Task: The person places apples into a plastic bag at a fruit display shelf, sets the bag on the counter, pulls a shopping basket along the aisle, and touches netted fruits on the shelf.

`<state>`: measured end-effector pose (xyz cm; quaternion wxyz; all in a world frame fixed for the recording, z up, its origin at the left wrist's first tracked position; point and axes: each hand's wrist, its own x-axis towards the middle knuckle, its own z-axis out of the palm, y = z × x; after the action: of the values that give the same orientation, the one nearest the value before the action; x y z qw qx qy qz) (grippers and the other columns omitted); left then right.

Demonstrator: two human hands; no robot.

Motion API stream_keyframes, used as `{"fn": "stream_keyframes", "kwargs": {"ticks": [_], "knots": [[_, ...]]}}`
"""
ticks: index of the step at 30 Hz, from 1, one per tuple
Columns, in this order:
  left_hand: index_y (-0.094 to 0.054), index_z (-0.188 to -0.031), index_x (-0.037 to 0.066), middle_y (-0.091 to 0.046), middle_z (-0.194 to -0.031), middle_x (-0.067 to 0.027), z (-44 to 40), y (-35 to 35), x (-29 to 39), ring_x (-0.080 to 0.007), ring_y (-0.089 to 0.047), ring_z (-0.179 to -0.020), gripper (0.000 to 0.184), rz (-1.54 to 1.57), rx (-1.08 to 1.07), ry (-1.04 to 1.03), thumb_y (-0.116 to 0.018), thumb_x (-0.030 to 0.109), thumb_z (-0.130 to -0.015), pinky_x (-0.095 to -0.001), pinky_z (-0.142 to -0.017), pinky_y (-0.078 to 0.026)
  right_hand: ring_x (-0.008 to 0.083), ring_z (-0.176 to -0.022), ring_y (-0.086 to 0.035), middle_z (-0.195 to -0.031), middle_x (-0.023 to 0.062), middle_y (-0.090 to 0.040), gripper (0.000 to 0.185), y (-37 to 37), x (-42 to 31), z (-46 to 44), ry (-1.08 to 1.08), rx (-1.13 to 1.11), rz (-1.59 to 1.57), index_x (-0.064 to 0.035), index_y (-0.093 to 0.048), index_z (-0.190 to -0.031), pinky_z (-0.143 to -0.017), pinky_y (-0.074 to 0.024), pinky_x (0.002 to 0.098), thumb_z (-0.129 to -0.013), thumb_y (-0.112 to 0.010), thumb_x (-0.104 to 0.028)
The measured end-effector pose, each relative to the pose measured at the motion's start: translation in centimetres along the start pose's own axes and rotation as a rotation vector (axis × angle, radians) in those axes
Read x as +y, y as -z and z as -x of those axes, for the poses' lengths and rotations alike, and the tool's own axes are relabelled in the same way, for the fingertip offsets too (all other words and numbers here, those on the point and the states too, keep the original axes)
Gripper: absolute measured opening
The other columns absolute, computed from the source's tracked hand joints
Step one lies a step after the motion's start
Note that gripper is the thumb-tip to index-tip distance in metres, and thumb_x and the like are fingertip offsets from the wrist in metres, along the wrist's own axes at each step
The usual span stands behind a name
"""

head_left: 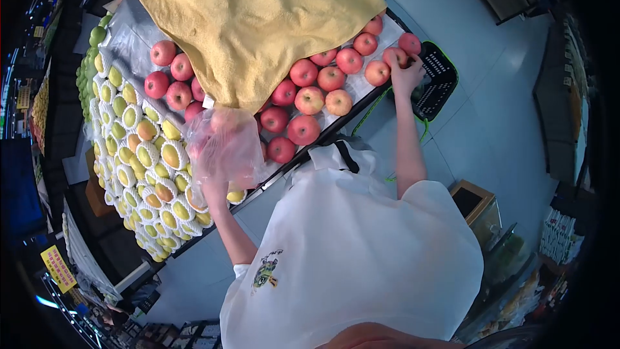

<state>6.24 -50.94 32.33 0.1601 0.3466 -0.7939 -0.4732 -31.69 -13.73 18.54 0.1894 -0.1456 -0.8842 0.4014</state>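
Observation:
A clear plastic bag (227, 145) hangs around my left hand (212, 178), whose fingers are blurred behind the film; reddish fruit shows through it. On the right, my right hand (407, 76) has its fingers on a red apple (395, 57) at the corner of the display. Another apple (409, 43) sits just beyond those fingers. More red apples (331, 78) lie in rows between my two hands, on a white liner. A yellow cloth (252, 19) covers the middle of the apple display.
Yellow-green fruit in white foam nets (171, 155) fills the left side of the display. A black basket with a green rim (438, 84) is beside the right corner. A wooden-framed box (473, 201) stands on the floor at the right.

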Motion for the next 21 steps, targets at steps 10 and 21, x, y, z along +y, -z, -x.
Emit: {"fn": "stream_keyframes", "kwargs": {"ticks": [10, 21], "knots": [[-0.065, -0.126, 0.002, -0.068, -0.120, -0.0162, -3.2, -1.2, -0.7, -0.0320, -0.065, -0.110, 0.039, -0.177, 0.184, -0.119, -0.069, 0.018, -0.091, -0.0413, -0.096, -0.050, 0.0154, -0.085, -0.055, -0.104, 0.0063, -0.054, 0.035, -1.8, -13.2, 21.8, 0.426, -0.749, -0.740, -0.0045, -0.056, -0.118, -0.077, -0.0476, 0.0291, -0.088, -0.074, -0.008], [-0.073, -0.104, 0.005, -0.071, -0.098, -0.0132, -8.1, -5.3, -2.9, -0.0345, -0.067, -0.090, 0.034, -0.614, -0.015, -0.334, -0.075, 0.026, -0.078, -0.0462, -0.083, -0.052, 0.0225, -0.114, -0.062, -0.133, 0.0177, -0.048, 0.081, -1.8, -15.9, 30.7, -0.065, -1.584, -0.864, -0.0035, -0.017, -0.155, -0.088, -0.0597, 0.0343, -0.091, -0.066, -0.001]]}}
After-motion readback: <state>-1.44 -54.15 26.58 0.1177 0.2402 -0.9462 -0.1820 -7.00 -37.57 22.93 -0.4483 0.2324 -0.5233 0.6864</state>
